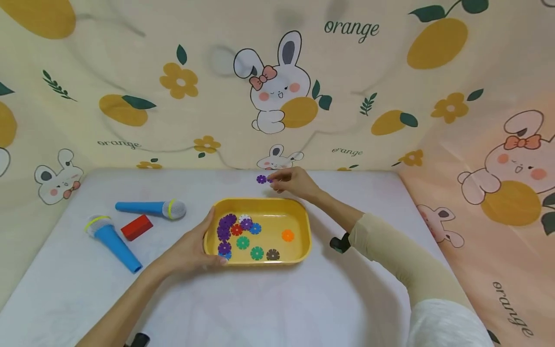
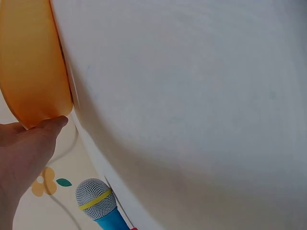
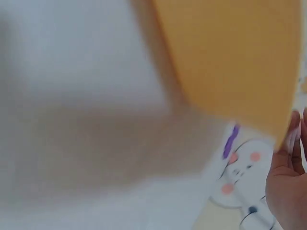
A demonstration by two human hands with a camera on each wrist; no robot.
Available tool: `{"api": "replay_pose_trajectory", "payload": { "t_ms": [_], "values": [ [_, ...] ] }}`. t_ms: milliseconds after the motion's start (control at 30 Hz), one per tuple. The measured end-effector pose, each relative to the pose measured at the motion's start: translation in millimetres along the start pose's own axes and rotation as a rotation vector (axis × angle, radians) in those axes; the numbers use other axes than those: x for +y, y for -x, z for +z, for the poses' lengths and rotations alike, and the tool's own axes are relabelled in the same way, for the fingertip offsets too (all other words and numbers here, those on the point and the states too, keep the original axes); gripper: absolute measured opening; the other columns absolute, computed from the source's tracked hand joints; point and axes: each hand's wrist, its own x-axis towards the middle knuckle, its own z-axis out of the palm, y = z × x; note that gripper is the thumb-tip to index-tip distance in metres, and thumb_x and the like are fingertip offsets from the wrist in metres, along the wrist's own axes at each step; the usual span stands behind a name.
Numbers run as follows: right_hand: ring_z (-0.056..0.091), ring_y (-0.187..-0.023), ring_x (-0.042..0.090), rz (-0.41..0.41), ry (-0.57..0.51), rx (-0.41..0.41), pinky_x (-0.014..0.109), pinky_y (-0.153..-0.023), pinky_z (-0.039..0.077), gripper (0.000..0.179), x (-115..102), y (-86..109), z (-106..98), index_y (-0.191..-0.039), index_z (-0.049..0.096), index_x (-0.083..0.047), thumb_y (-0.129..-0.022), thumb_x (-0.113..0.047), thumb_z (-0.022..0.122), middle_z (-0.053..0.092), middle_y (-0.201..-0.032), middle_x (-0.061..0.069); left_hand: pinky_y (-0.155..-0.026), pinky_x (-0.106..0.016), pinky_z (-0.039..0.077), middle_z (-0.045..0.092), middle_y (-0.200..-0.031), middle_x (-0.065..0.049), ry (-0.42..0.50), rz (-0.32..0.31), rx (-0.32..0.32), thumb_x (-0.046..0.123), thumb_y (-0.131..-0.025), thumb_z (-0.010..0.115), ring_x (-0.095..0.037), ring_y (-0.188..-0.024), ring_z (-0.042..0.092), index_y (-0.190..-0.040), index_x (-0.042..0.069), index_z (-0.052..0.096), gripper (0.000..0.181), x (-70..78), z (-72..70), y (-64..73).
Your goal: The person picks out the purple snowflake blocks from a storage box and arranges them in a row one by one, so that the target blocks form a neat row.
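A yellow tray (image 1: 264,204) stands in the middle of the white table. My left hand (image 1: 192,246) grips its left end, thumb at the near corner; in the left wrist view the hand (image 2: 29,148) meets the tray's outer wall (image 2: 33,62). Behind the tray my right hand (image 1: 297,184) reaches in from the right, fingertips over purple snowflake discs (image 1: 261,179), one partly hidden. In the right wrist view the hand (image 3: 290,177) is apart from a purple strip (image 3: 231,141). Inside the tray lie several snowflake discs: purple, green (image 1: 243,242), orange (image 1: 288,235), brown (image 1: 272,254), red, blue and white.
Two blue toy microphones (image 1: 140,207) (image 1: 117,246) and a red block (image 1: 137,227) lie on the table to the left. A patterned cloth with rabbits and oranges hangs behind and along both sides of the table (image 1: 260,308).
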Motion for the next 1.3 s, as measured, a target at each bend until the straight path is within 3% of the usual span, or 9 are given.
{"api": "replay_pose_trajectory", "payload": {
  "t_ms": [267, 400, 533, 833, 1067, 1300],
  "values": [
    [0.071, -0.095, 0.032, -0.057, -0.068, -0.090, 0.042, -0.083, 0.059, 0.024, -20.8, 16.2, 27.1, -0.115, 0.072, -0.001, -0.093, -0.009, 0.070, 0.074, -0.105, 0.014, -0.116, -0.055, 0.027, 0.011, -0.165, -0.016, 0.009, 0.002, 0.002, 0.041, -0.074, 0.088, -0.042, -0.147, 0.021, -0.160, 0.018, -0.008, 0.131, -5.1, -3.5, -5.6],
    [0.071, -0.101, 0.024, -0.063, -0.047, -0.134, 0.036, -0.087, 0.058, 0.027, -22.6, 22.4, 45.3, -0.118, 0.071, -0.001, -0.093, -0.012, 0.070, 0.073, -0.110, 0.013, -0.116, -0.055, 0.028, 0.011, -0.165, -0.017, 0.018, -0.008, 0.001, 0.040, -0.074, 0.087, -0.043, -0.146, 0.022, -0.160, 0.019, -0.008, 0.130, -5.5, -4.3, -7.8],
    [0.070, -0.099, 0.014, -0.038, 0.013, -0.138, 0.026, -0.087, 0.056, 0.026, -21.6, 27.5, 63.9, -0.117, 0.073, -0.005, -0.093, -0.014, 0.071, 0.073, -0.112, 0.010, -0.116, -0.056, 0.027, 0.011, -0.165, -0.018, 0.017, -0.005, -0.001, 0.039, -0.075, 0.087, -0.043, -0.146, 0.022, -0.160, 0.018, -0.009, 0.130, -5.6, -4.3, -8.9],
    [0.069, -0.089, 0.010, -0.009, 0.150, -0.100, 0.020, -0.078, 0.056, 0.026, -14.6, 34.4, 95.3, -0.115, 0.074, -0.005, -0.089, -0.009, 0.075, 0.075, -0.105, 0.004, -0.117, -0.054, 0.025, 0.008, -0.166, -0.016, 0.041, 0.028, -0.011, 0.036, -0.076, 0.087, -0.042, -0.147, 0.020, -0.159, 0.018, -0.010, 0.129, -3.2, -3.3, -8.5],
    [0.063, -0.081, 0.007, -0.047, 0.336, -0.094, 0.017, -0.074, 0.054, 0.019, -12.2, 39.3, 108.9, -0.103, 0.077, -0.011, -0.084, -0.010, 0.080, 0.073, -0.095, -0.003, -0.117, -0.054, 0.025, 0.008, -0.166, -0.015, 0.051, 0.033, -0.015, 0.036, -0.076, 0.087, -0.041, -0.148, 0.019, -0.159, 0.018, -0.009, 0.129, -2.5, -2.7, -5.2],
    [0.060, -0.081, 0.009, -0.047, 0.388, -0.122, 0.018, -0.073, 0.053, 0.017, -11.0, 43.4, 115.8, -0.100, 0.075, -0.014, -0.084, -0.011, 0.080, 0.069, -0.093, -0.006, -0.117, -0.054, 0.025, 0.007, -0.166, -0.015, 0.052, 0.017, -0.022, 0.038, -0.076, 0.087, -0.041, -0.148, 0.018, -0.159, 0.019, -0.010, 0.129, -3.8, -2.0, -2.8]
  ]
}}
